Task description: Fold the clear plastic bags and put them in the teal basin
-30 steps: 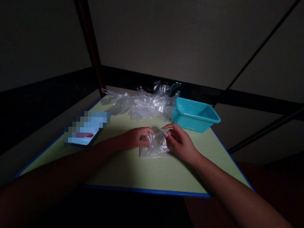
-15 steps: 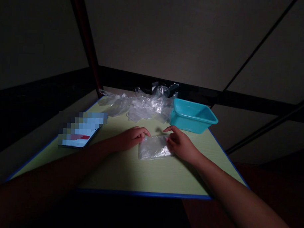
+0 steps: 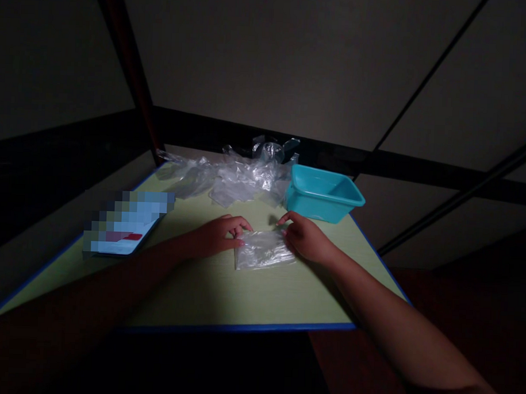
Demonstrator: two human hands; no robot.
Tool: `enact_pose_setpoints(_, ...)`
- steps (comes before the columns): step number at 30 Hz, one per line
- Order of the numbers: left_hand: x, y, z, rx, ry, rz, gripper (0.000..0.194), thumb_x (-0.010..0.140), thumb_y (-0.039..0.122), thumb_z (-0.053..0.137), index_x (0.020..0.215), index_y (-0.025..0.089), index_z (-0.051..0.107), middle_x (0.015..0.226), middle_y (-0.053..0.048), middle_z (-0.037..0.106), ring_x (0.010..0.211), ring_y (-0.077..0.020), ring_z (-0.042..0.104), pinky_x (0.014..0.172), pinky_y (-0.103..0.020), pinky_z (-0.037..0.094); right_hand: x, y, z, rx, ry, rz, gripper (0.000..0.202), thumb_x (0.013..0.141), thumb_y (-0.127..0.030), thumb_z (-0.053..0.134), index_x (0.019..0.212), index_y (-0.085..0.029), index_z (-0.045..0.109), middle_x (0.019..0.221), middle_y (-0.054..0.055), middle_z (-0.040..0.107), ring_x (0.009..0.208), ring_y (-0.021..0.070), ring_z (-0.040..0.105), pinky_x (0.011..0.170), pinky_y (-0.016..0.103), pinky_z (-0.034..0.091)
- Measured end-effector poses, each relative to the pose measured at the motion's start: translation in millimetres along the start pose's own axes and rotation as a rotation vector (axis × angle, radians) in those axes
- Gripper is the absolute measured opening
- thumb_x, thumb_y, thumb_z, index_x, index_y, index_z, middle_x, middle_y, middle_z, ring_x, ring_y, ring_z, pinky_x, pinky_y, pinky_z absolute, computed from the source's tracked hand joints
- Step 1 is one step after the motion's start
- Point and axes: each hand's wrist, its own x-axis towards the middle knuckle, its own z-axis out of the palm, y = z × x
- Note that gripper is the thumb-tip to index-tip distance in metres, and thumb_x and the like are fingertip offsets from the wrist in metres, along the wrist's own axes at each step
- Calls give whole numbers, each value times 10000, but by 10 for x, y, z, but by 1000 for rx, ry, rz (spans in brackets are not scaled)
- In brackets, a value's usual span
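A folded clear plastic bag point(image 3: 264, 251) lies flat on the light green table, between my two hands. My left hand point(image 3: 227, 233) is at the bag's upper left corner, thumb on the plastic and index finger stretched along the far edge. At the upper right corner is my right hand point(image 3: 307, 237), its index finger extended past the far edge and its thumb on the bag. Neither hand is closed round the bag; the thumbs and index fingers stand apart. The other fingers of both hands are curled and partly hidden.
Behind the hands, a loose heap of clear plastic bags point(image 3: 246, 179) spreads along the back of the table point(image 3: 177, 297). A turquoise basket point(image 3: 318, 207) stands at the back right. A lit device point(image 3: 128, 227), partly pixelated, lies at the left.
The whole view has shifted slightly, moving the table and objects left in the picture. My hands remain at the bag's upper corners, with little change in their pose.
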Motion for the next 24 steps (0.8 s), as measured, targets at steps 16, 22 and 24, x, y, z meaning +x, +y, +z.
enact_pose_setpoints(16,-9,116,76,233,34,43,278,806,243,499,1061,162,574,815,-34,535,784,-186,502,730,-296,407,-55,-191,-93,-329,-149,44,195,695,-51,483,837,-183,503,610,-36,520,559,103,453,516,201,277)
enact_pose_setpoints(22,-14,144,89,251,69,73,280,823,230,472,1079,150,554,849,-40,544,809,-184,504,753,-297,406,-22,-174,-72,-357,-93,12,217,710,-47,457,873,-180,507,623,-41,502,576,103,451,528,201,273)
enact_pose_setpoints(24,-10,147,82,227,87,80,276,839,209,431,1081,142,547,819,-33,542,798,-179,506,746,-291,404,0,-131,-70,-339,-59,-5,232,715,-49,444,897,-181,503,618,-45,504,573,103,454,531,201,272)
